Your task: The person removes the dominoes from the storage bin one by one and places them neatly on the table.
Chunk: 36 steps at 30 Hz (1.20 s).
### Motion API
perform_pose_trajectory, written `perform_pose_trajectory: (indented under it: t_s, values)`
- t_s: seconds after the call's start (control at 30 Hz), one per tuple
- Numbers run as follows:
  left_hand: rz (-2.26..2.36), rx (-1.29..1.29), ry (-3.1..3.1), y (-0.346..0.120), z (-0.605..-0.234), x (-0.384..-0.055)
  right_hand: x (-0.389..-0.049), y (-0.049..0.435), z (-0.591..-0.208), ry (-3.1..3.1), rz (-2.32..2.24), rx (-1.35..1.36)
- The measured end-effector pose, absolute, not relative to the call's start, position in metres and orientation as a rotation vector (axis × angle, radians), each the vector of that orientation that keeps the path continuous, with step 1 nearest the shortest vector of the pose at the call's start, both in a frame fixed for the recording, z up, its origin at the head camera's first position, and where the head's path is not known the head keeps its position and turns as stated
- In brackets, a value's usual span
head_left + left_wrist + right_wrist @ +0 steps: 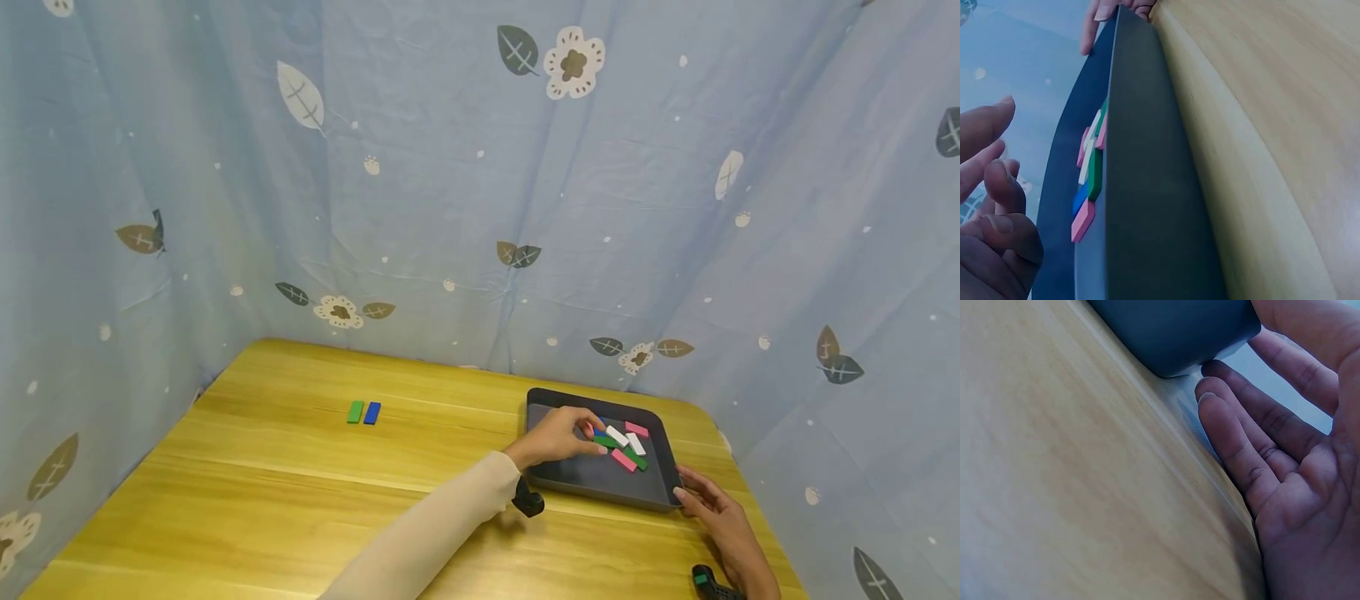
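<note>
My left hand [558, 435] reaches over the dark grey tray [592, 490], thumb and forefinger apart close above the small flat blocks. Nothing lies between those fingers in the left wrist view, where the hand [997, 237] hovers beside the tray wall [1147, 162]. The loose pile includes a white block [637, 444], a pink block [624, 460], a green block [637, 459] and a blue block, partly hidden by the fingers. At the tray's near right corner, my right hand [720, 517] grips the rim with its thumb on top. Its other fingers [1235, 434] extend beneath the corner.
Left of the tray, a green block [355, 412] and a blue block [372, 413] lie side by side on the wooden table [277, 475]. A patterned blue curtain [442, 192] hangs behind and along both sides. Black wrist devices [528, 500] sit on both arms.
</note>
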<state>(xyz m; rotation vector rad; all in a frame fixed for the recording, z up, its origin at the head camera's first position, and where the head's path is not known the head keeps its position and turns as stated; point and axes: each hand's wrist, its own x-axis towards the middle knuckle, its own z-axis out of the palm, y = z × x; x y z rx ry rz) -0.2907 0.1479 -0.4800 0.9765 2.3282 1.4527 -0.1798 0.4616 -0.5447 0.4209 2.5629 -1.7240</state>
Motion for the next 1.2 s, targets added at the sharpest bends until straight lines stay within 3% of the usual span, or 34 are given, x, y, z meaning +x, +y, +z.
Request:
perform_pose_trajectory:
  t_s: [0.7, 1.2]
  values:
    - [1.294, 0.963, 2.465, 0.175, -0.507, -0.298, -0.18, 0.463, -0.546, 2.605, -1.758, 0.344]
    - [1.205, 0.953, 2.527, 0.187, -0.515, -0.303, -0.186, 0.465, -0.55, 2.58, -1.786, 0.431]
